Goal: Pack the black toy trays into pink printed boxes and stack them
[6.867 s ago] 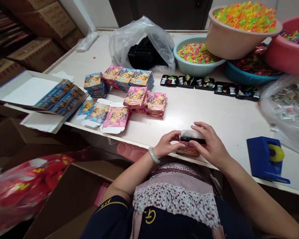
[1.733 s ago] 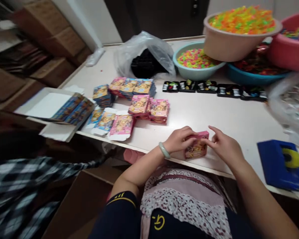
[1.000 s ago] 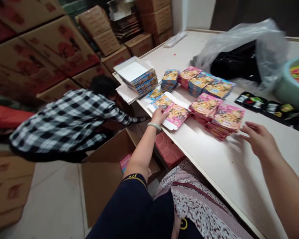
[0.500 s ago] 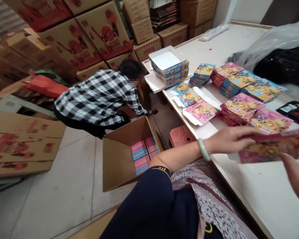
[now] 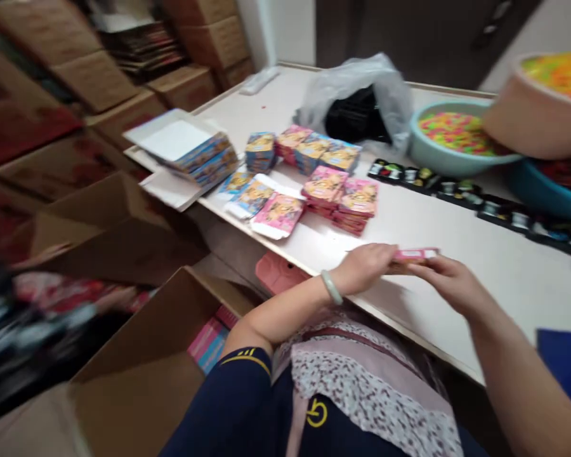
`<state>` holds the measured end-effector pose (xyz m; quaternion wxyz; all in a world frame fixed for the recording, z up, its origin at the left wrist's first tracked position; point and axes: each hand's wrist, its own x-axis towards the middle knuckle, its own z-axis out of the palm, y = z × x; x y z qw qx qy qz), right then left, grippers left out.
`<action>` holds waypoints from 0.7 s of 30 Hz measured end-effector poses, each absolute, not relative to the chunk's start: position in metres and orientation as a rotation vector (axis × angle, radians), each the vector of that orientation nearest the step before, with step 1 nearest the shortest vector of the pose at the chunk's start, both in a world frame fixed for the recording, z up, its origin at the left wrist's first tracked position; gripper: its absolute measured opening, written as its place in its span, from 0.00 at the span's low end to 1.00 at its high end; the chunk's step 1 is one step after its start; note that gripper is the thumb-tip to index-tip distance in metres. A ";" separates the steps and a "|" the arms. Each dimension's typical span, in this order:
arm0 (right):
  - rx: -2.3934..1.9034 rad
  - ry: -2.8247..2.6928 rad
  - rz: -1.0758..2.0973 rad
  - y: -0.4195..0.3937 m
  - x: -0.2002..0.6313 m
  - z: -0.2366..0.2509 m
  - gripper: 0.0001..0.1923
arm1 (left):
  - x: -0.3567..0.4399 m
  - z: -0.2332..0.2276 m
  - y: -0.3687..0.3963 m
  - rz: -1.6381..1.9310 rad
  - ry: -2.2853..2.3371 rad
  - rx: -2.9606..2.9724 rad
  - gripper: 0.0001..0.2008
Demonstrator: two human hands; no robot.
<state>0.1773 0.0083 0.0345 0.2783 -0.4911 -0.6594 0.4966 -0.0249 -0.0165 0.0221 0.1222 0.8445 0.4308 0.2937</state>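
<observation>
A small pink cardboard box (image 5: 413, 254) is held between my two hands just over the table's front edge. My left hand (image 5: 368, 266), with a pale bangle at its wrist, closes on the box's left end. At the right end, the thumb and fingers of my right hand (image 5: 450, 279) grip it. Beyond my hands on the table are stacks of flat pink boxes (image 5: 324, 184) and blue boxes (image 5: 313, 147). An opened-out pink carton (image 5: 279, 212) lies near the edge beside a blue carton (image 5: 253, 195).
White-lined display trays (image 5: 171, 139) are stacked at the table's left corner. Tubs (image 5: 450, 152) of colourful small pieces stand right, behind a row of black packets (image 5: 459, 190). A large carton (image 5: 137, 381) with boxes inside is at my left, near a pink stool (image 5: 273, 273) and a blurred co-worker.
My view has swung right, bringing the tubs and packet row into sight. Both hands still hold the pink box, which is now seen more edge-on.
</observation>
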 end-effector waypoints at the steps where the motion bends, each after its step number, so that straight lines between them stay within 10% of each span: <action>1: -1.291 -1.736 1.264 0.006 0.173 0.035 0.23 | -0.026 0.022 -0.014 0.911 1.265 2.379 0.13; 5: -1.281 -1.552 0.727 -0.008 0.168 0.031 0.27 | -0.033 0.022 -0.005 1.168 1.287 1.847 0.13; 16: -1.237 -1.147 1.344 -0.005 0.196 -0.027 0.20 | -0.015 -0.019 0.013 1.013 0.817 1.132 0.37; 21: -1.164 -1.064 1.413 -0.007 0.185 -0.036 0.20 | -0.012 -0.024 0.015 1.127 1.064 1.207 0.32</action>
